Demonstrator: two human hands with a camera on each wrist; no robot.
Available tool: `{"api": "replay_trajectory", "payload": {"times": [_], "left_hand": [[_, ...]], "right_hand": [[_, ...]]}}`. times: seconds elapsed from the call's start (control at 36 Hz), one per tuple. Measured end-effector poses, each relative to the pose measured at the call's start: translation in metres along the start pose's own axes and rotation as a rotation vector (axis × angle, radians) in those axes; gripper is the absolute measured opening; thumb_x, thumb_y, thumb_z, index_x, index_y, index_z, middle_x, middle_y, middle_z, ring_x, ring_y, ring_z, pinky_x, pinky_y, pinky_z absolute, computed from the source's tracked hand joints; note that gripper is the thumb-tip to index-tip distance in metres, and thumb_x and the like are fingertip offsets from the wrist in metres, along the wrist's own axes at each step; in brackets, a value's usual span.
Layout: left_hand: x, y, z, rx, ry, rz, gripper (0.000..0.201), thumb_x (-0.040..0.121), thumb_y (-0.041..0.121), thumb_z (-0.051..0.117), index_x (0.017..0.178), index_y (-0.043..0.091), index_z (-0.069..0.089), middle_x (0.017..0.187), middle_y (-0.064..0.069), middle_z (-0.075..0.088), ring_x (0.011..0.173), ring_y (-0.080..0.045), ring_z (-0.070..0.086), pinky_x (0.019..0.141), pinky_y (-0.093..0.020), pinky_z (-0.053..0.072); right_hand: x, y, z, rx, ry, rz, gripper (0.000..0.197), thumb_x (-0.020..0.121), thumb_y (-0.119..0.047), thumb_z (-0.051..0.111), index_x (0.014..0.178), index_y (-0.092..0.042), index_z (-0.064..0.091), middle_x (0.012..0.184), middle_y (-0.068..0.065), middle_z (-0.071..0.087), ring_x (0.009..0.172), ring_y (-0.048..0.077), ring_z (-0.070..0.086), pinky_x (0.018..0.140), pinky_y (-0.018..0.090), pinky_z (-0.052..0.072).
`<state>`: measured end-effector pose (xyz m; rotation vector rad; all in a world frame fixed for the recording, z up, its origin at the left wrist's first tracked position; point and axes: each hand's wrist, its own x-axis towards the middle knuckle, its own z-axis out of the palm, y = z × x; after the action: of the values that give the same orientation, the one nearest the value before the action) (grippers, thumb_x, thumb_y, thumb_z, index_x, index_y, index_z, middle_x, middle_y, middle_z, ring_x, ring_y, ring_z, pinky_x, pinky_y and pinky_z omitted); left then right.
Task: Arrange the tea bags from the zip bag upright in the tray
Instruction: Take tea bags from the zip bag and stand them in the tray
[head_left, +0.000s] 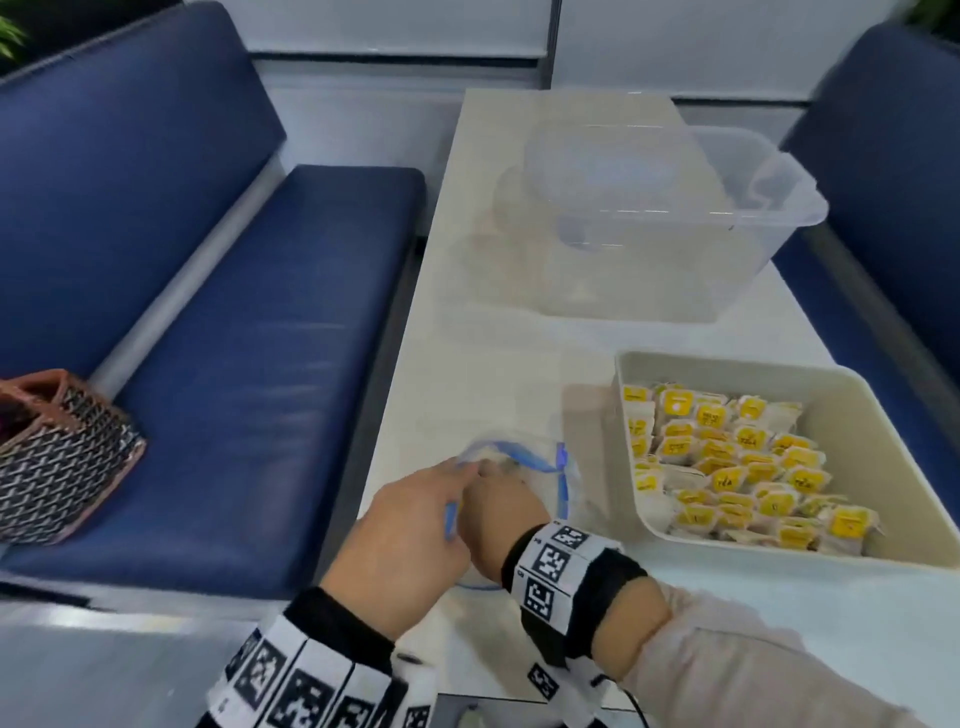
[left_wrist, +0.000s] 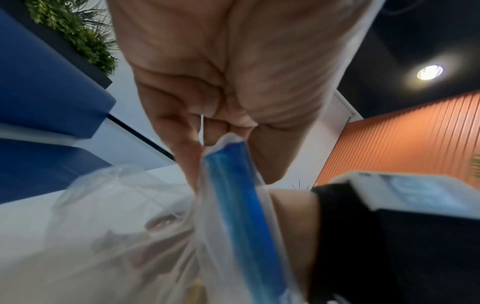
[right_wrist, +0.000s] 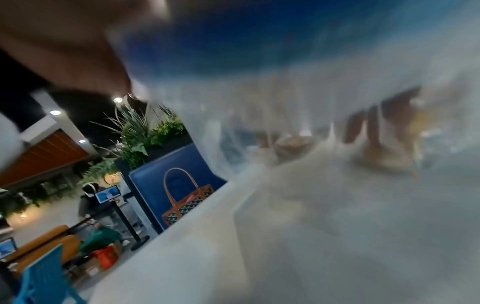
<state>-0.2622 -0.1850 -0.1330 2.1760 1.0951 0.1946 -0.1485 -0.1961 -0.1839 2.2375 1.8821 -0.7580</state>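
A clear zip bag (head_left: 540, 467) with a blue zip rim lies on the white table (head_left: 493, 364), left of the tray. My left hand (head_left: 447, 483) pinches the blue zip strip (left_wrist: 233, 185) and holds the mouth up. My right hand (head_left: 498, 486) reaches inside the bag; its fingers (right_wrist: 376, 123) show blurred through the plastic, and what they hold is unclear. The cream tray (head_left: 737, 370) at the right is packed with several rows of yellow-labelled tea bags (head_left: 727, 457), most standing upright.
A large clear plastic bin (head_left: 649, 218) stands on the far part of the table behind the tray. A blue bench (head_left: 260, 364) runs along the left, with a patterned handbag (head_left: 57, 457) on it. Another blue seat is at the right.
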Motion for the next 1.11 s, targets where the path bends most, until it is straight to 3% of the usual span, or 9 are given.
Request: {"api": "replay_trajectory", "payload": {"times": [0.06,0.14,0.28,0.47,0.61,0.81,0.92,1.0,1.11], "left_hand": [[0.0,-0.001,0.003,0.003,0.013,-0.014,0.068,0.075,0.003,0.056,0.136,0.033,0.048,0.139,0.018,0.048,0.126,0.0,0.045,0.104,-0.019,0.037],[0.0,-0.001,0.002,0.007,0.038,-0.007,0.067,0.075,0.003,0.056,0.135,0.032,0.049,0.139,0.016,0.048,0.126,-0.001,0.045,0.104,-0.02,0.037],[-0.001,0.003,-0.007,0.065,0.058,-0.045,0.062,0.076,0.001,0.053,0.132,0.028,0.051,0.14,0.018,0.046,0.126,-0.005,0.045,0.103,-0.027,0.04],[-0.003,0.014,-0.013,0.114,0.067,-0.044,0.065,0.082,0.001,0.046,0.139,0.031,0.041,0.146,0.022,0.035,0.129,-0.001,0.039,0.098,-0.017,0.039],[-0.001,0.014,-0.01,0.141,0.049,-0.035,0.069,0.079,0.001,0.044,0.138,0.038,0.04,0.145,0.027,0.034,0.125,-0.001,0.043,0.092,-0.021,0.046],[0.002,0.014,-0.008,0.155,0.063,-0.031,0.067,0.08,0.002,0.044,0.138,0.037,0.041,0.148,0.026,0.03,0.126,-0.002,0.043,0.093,-0.022,0.046],[0.005,0.01,-0.004,0.169,0.028,-0.028,0.066,0.077,0.003,0.042,0.131,0.041,0.047,0.144,0.029,0.035,0.117,-0.004,0.048,0.084,-0.025,0.051],[0.006,0.011,-0.002,0.171,0.028,-0.016,0.067,0.076,0.004,0.042,0.131,0.042,0.046,0.144,0.029,0.033,0.118,-0.005,0.046,0.084,-0.024,0.051],[0.01,0.012,-0.001,0.175,0.021,-0.012,0.069,0.074,0.003,0.04,0.131,0.041,0.046,0.146,0.028,0.031,0.116,-0.006,0.047,0.082,-0.024,0.051]], "right_hand": [[0.005,-0.003,0.003,0.025,0.023,0.035,0.045,0.091,-0.017,0.048,0.134,-0.009,0.039,0.131,0.011,0.043,0.124,0.03,0.043,0.104,0.04,0.037],[0.006,-0.006,0.003,0.068,0.024,0.044,0.046,0.093,-0.018,0.049,0.136,-0.011,0.037,0.132,0.009,0.043,0.123,0.028,0.045,0.102,0.04,0.04],[-0.009,-0.007,0.0,0.133,0.122,0.007,0.034,0.09,-0.015,0.049,0.123,-0.011,0.043,0.113,0.008,0.058,0.105,0.027,0.058,0.087,0.034,0.046],[-0.019,0.001,-0.01,-0.103,0.129,0.053,0.04,0.087,-0.015,0.056,0.124,-0.007,0.043,0.134,0.016,0.037,0.119,0.029,0.046,0.094,0.034,0.043],[-0.014,0.005,-0.012,-0.145,0.073,0.084,0.038,0.089,-0.008,0.051,0.125,-0.005,0.043,0.131,0.015,0.045,0.116,0.027,0.051,0.092,0.033,0.044],[-0.003,0.006,-0.003,-0.306,0.069,0.074,0.065,0.091,-0.015,0.05,0.143,-0.002,0.015,0.14,0.017,0.038,0.119,0.026,0.051,0.092,0.032,0.045],[0.003,0.012,-0.009,-0.269,-0.031,0.122,0.044,0.099,-0.017,0.04,0.139,-0.001,0.033,0.139,0.015,0.044,0.127,0.027,0.046,0.103,0.035,0.038],[0.001,0.015,-0.018,-0.143,-0.013,0.122,0.03,0.095,-0.015,0.046,0.123,-0.008,0.053,0.125,0.013,0.057,0.116,0.03,0.054,0.095,0.039,0.044],[0.002,0.015,-0.02,-0.054,0.044,0.113,0.03,0.093,-0.014,0.049,0.122,-0.01,0.053,0.122,0.013,0.058,0.112,0.03,0.056,0.089,0.038,0.046]]}}
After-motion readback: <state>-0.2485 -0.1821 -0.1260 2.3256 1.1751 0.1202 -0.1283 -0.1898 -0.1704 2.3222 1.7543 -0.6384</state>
